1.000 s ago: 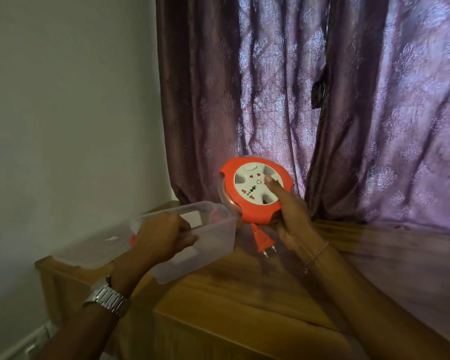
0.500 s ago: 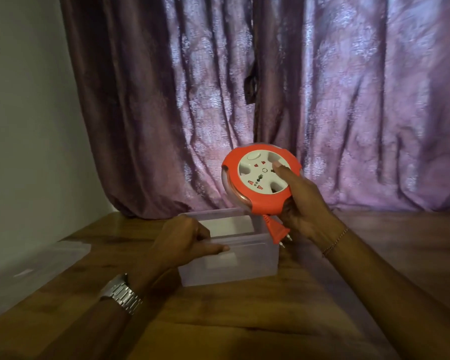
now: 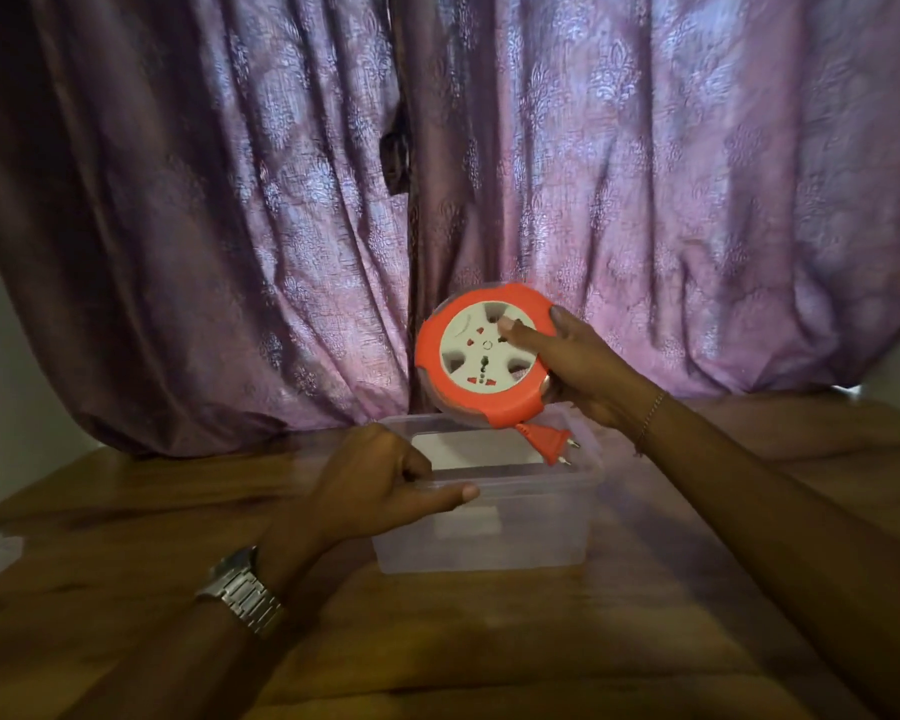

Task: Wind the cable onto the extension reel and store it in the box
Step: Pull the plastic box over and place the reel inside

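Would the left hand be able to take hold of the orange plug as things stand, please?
Probably yes, once it lets go. The left hand grips the near rim of the clear box, and the orange plug dangles from the reel just beyond, with nothing between them.

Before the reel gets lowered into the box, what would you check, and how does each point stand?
1. Cable wound in: ok, only the orange plug hangs from the round orange and white extension reel.
2. Right hand grips reel: ok.
3. Left hand steadies clear plastic box: ok.
4. Box open: ok, no lid on it.
5. Reel over opening: ok.
6. Reel fits inside: cannot tell.
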